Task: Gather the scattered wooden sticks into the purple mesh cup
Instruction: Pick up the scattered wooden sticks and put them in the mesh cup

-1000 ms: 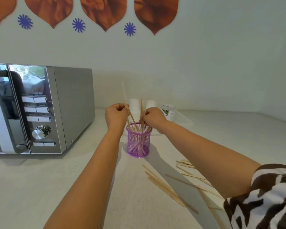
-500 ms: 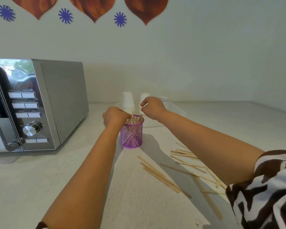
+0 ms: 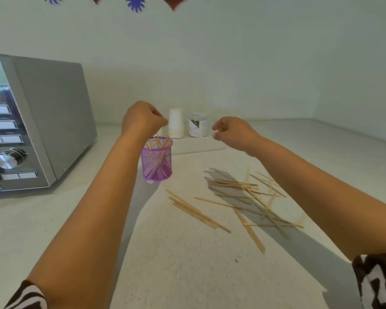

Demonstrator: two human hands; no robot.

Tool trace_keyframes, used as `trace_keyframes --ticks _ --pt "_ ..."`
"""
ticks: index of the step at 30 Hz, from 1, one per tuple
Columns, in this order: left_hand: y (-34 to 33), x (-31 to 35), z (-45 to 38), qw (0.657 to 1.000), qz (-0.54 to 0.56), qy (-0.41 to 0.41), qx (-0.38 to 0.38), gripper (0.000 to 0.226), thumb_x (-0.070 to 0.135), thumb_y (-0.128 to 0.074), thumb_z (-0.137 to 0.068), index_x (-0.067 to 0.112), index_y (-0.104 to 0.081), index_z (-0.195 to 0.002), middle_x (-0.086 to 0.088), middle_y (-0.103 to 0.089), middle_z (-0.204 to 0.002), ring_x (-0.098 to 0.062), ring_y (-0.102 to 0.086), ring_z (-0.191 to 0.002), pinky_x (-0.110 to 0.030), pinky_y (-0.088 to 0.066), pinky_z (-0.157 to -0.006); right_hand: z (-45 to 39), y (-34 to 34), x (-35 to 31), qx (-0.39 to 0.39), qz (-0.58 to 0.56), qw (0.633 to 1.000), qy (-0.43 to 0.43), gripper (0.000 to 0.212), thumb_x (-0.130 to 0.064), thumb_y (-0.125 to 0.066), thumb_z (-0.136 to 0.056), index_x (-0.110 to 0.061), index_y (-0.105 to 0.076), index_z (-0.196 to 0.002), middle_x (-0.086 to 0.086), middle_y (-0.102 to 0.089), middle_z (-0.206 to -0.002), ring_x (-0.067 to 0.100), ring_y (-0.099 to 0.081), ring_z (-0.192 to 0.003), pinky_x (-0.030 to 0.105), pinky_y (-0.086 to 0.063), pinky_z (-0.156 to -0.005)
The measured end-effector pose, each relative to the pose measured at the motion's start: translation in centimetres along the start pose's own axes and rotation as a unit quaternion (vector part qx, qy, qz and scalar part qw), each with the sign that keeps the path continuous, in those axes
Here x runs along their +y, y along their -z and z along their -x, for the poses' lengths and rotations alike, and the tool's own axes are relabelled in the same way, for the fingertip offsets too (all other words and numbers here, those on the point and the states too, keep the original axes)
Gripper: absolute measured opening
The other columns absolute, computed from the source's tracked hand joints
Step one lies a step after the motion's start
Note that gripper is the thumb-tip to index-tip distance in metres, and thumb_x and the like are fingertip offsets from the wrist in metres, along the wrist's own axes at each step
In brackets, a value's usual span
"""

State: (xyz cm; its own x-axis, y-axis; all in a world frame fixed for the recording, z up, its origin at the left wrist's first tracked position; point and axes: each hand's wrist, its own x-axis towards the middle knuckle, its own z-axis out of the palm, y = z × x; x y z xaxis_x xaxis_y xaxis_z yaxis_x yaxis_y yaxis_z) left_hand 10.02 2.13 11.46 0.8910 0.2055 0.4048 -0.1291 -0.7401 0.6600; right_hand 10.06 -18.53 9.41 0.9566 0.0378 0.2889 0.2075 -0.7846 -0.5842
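Left hand [image 3: 143,121] above purple mesh cup [image 3: 157,162], right hand [image 3: 232,132] aside.

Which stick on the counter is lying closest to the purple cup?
The top stick of the small bundle, lying just right of and below the purple mesh cup. Its upper end almost reaches the cup's base; the big crisscrossed pile sits farther right.
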Motion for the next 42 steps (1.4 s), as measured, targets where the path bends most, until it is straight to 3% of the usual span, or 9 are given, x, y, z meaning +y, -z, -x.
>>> trace_keyframes --ticks 4,8,10,18,22,27,31,38,42 --pt "-0.6 3.2 3.3 0.97 -0.087 -0.125 -0.191 0.023 0.021 -0.071 -0.078 0.012 -0.07 -0.099 -0.002 -0.064 -0.091 -0.017 -0.058 -0.08 -0.026 -0.044 -0.072 2.8 1.9 5.3 -0.012 0.031 0.995 -0.092 0.038 -0.023 -0.059 -0.091 -0.011 -0.055 -0.126 0.009 -0.054 -0.133 0.025 -0.052 -0.12 0.031 -0.042 -0.093" --pt "-2.9 3.5 6.6 0.88 -0.209 -0.181 -0.385 0.042 0.021 -0.07 -0.08 0.022 -0.059 -0.12 0.002 -0.059 -0.113 -0.017 -0.056 -0.104 -0.032 -0.045 -0.097 5.1 1.4 8.9 -0.064 0.067 0.984 -0.15 0.053 -0.032 -0.057 -0.091 -0.008 -0.046 -0.137 0.01 -0.046 -0.144 0.027 -0.044 -0.132 0.036 -0.035 -0.108" --pt "-3.8 2.2 7.6 0.852 -0.25 -0.177 -0.424 0.05 0.016 -0.069 -0.08 0.022 -0.053 -0.127 0.0 -0.056 -0.122 -0.018 -0.053 -0.112 -0.033 -0.045 -0.1 5.8 0.8 9.7 -0.098 0.09 0.979 -0.156 0.061 -0.041 -0.056 -0.09 -0.009 -0.041 -0.141 0.01 -0.042 -0.147 0.028 -0.041 -0.135 0.038 -0.034 -0.109" --pt "-4.8 -0.8 9.8 0.833 -0.283 -0.209 -0.427 0.054 0.018 -0.07 -0.079 0.028 -0.053 -0.129 0.006 -0.051 -0.131 -0.016 -0.048 -0.12 -0.024 -0.04 -0.097 6.8 -1.2 8.6 -0.21 0.164 0.963 -0.038 0.083 -0.059 -0.052 -0.085 -0.015 -0.024 -0.15 0.006 -0.026 -0.157 0.025 -0.028 -0.143 0.041 -0.024 -0.118" --pt "-5.6 -0.9 10.0 0.834 -0.274 -0.254 -0.406 0.034 0.022 -0.067 -0.082 0.025 -0.065 -0.116 0.007 -0.058 -0.121 -0.013 -0.053 -0.112 -0.028 -0.045 -0.098 6.9 -2.6 8.6 -0.235 0.221 0.946 -0.014 0.077 -0.064 -0.049 -0.083 -0.014 -0.037 -0.141 0.008 -0.045 -0.144 0.027 -0.043 -0.13 0.045 -0.032 -0.11" --pt "-6.3 -0.7 10.1 0.847 -0.263 -0.296 -0.355 0.021 0.022 -0.064 -0.085 0.018 -0.074 -0.103 0.003 -0.071 -0.105 -0.011 -0.064 -0.092 -0.027 -0.052 -0.088 6.9 -2.9 8.3 -0.149 0.184 0.971 0.025 0.051 -0.039 -0.059 -0.089 -0.01 -0.057 -0.131 0.008 -0.06 -0.132 0.024 -0.054 -0.121 0.033 -0.042 -0.103" --pt "-6.6 -1.1 10.0 0.847 -0.269 -0.297 -0.349 0.02 0.023 -0.062 -0.087 0.019 -0.071 -0.104 0.003 -0.069 -0.105 -0.011 -0.061 -0.09 -0.026 -0.052 -0.087 6.8 -3.5 8.0 -0.073 0.203 0.974 0.069 0.032 -0.021 -0.06 -0.09 -0.015 -0.066 -0.121 0.005 -0.068 -0.121 0.02 -0.062 -0.112 0.028 -0.046 -0.094" --pt "-7.3 -1.7 10.0 0.844 -0.268 -0.336 -0.32 0.025 0.022 -0.056 -0.091 0.019 -0.066 -0.113 0.002 -0.067 -0.111 -0.014 -0.061 -0.096 -0.027 -0.051 -0.089 6.2 -4.4 8.6 -0.05 0.26 0.959 0.101 0.036 -0.008 -0.051 -0.091 -0.016 -0.062 -0.124 0.007 -0.068 -0.117 0.025 -0.062 -0.106 0.034 -0.049 -0.085" --pt "-7.6 -2.0 10.1 0.848 -0.263 -0.359 -0.288 0.026 0.022 -0.057 -0.089 0.018 -0.07 -0.111 0.002 -0.069 -0.108 -0.014 -0.064 -0.092 -0.025 -0.052 -0.082 6.2 -4.2 8.8 -0.045 0.228 0.967 0.103 0.028 -0.007 -0.05 -0.089 -0.009 -0.07 -0.109 0.011 -0.073 -0.104 0.027 -0.066 -0.096 0.036 -0.053 -0.081"
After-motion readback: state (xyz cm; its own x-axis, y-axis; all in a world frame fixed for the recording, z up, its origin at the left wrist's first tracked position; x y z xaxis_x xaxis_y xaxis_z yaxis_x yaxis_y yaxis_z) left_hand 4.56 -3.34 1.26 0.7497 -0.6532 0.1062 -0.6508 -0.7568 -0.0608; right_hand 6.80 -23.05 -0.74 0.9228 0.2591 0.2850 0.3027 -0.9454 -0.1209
